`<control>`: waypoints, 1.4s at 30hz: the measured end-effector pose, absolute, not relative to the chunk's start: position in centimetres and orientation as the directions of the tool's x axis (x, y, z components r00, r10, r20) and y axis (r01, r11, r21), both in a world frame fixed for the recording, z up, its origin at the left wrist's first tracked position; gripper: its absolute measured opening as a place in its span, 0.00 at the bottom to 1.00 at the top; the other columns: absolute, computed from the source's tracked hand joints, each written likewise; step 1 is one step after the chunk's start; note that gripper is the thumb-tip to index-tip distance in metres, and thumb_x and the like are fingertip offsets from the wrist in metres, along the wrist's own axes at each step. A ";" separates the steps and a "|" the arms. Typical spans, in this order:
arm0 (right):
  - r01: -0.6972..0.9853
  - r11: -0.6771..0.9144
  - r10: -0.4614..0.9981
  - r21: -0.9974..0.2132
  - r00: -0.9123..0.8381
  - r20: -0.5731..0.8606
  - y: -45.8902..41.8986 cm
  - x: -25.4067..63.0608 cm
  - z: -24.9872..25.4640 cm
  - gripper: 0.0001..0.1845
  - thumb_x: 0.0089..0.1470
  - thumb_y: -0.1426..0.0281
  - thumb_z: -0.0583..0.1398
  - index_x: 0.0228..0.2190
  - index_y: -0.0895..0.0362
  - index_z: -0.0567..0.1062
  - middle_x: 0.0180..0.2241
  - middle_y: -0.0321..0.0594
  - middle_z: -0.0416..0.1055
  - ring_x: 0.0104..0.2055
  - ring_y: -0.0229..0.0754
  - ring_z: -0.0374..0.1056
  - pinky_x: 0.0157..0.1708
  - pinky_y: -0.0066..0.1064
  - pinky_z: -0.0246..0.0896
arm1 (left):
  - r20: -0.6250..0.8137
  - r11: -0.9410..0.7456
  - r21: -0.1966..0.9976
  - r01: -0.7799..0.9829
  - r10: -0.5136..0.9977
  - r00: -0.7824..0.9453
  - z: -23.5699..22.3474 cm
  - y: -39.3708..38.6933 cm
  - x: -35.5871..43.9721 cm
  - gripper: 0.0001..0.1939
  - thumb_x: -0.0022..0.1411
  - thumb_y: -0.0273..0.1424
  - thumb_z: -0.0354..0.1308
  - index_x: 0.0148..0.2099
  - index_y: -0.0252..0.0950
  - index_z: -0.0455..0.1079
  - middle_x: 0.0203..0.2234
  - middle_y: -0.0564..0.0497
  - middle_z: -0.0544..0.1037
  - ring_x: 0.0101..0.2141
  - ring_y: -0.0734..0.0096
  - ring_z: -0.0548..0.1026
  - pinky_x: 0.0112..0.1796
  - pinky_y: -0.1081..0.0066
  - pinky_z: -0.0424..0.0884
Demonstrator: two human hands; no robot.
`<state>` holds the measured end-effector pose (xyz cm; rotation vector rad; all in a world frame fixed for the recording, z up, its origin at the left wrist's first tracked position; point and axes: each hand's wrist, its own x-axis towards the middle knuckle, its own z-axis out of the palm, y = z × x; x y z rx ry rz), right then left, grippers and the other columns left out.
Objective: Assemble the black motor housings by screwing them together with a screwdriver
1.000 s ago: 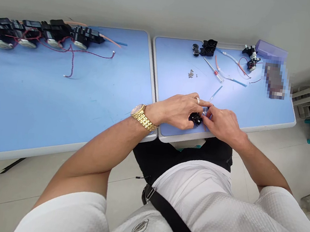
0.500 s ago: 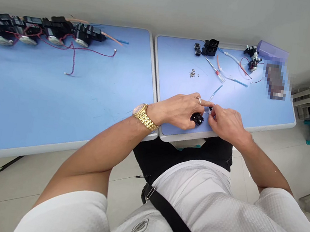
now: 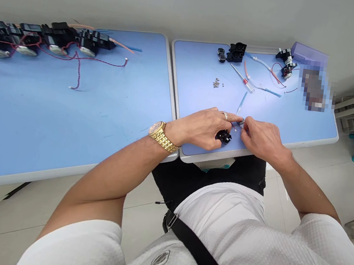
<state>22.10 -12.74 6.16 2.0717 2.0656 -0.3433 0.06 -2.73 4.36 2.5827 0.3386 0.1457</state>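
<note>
My left hand is closed around a black plastic part near the table's front edge. Its index finger stretches to the right and touches a small dark and white piece. From the other side, my right hand has thumb and index finger bent together at that same small piece, whose kind I cannot make out. A short wire end with a white plug shows between the hands. Just beyond the fingertips lies a thin blue tube with a clear end.
Small screws lie in a pile beside a red-and-clear-handled screwdriver. Black housings, a motor assembly and a purple box stand along the back. Several wired black assemblies line the left table, past a gap.
My right hand has shifted slightly right, and more of the small piece shows between the fingertips. My left hand still holds the black part. The camera view has shifted a little.
</note>
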 end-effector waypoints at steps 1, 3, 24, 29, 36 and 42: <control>1.000 0.000 0.956 -0.024 -0.007 -0.293 -12.8 22.1 6.3 0.15 0.74 0.67 0.51 0.49 0.53 0.77 0.42 0.47 0.84 0.41 0.54 0.76 0.34 0.41 0.44 | 0.036 -0.834 0.508 0.215 0.269 0.962 4.4 -2.8 0.1 0.15 0.58 0.24 0.60 0.45 0.37 0.83 0.75 0.47 0.74 0.50 0.53 0.87 0.55 0.53 0.78; 1.000 0.017 0.959 -0.022 -0.023 -0.284 -12.9 22.3 6.6 0.15 0.74 0.68 0.50 0.49 0.54 0.77 0.46 0.49 0.83 0.46 0.54 0.76 0.35 0.41 0.46 | 0.029 -0.841 0.493 0.221 0.270 0.963 4.5 -2.9 0.1 0.15 0.58 0.24 0.60 0.45 0.36 0.83 0.75 0.47 0.75 0.47 0.54 0.87 0.54 0.52 0.78; 0.967 0.238 0.849 -0.086 -0.250 -0.466 -7.9 26.1 8.4 0.34 0.70 0.66 0.59 0.74 0.47 0.67 0.42 0.40 0.86 0.39 0.51 0.76 0.37 0.36 0.50 | 0.036 -0.860 0.472 0.193 0.238 0.971 4.2 -3.2 0.4 0.17 0.60 0.25 0.58 0.48 0.34 0.84 0.73 0.42 0.77 0.43 0.53 0.86 0.52 0.50 0.78; 0.979 0.188 0.881 -0.075 -0.202 -0.428 -8.4 26.2 8.2 0.24 0.71 0.66 0.59 0.65 0.55 0.76 0.42 0.44 0.85 0.42 0.52 0.77 0.39 0.37 0.53 | 0.030 -0.860 0.467 0.205 0.248 0.968 4.4 -3.4 0.5 0.17 0.60 0.25 0.59 0.48 0.36 0.84 0.73 0.44 0.76 0.43 0.55 0.86 0.50 0.52 0.78; 0.993 0.105 0.929 -0.043 -0.114 -0.352 -10.9 25.1 7.4 0.19 0.75 0.66 0.56 0.60 0.57 0.79 0.44 0.46 0.87 0.45 0.53 0.79 0.40 0.39 0.54 | 0.046 -0.864 0.464 0.197 0.246 0.968 4.2 -3.4 0.4 0.17 0.60 0.24 0.59 0.48 0.35 0.84 0.74 0.44 0.76 0.43 0.55 0.86 0.50 0.52 0.78; 0.997 0.075 0.951 0.004 -0.071 -0.300 -11.9 24.4 6.6 0.20 0.77 0.67 0.52 0.55 0.57 0.81 0.46 0.53 0.86 0.45 0.56 0.79 0.37 0.41 0.47 | 0.062 -0.855 0.484 0.186 0.245 0.967 4.1 -3.4 0.5 0.17 0.59 0.23 0.59 0.47 0.35 0.84 0.74 0.44 0.76 0.41 0.55 0.85 0.49 0.52 0.78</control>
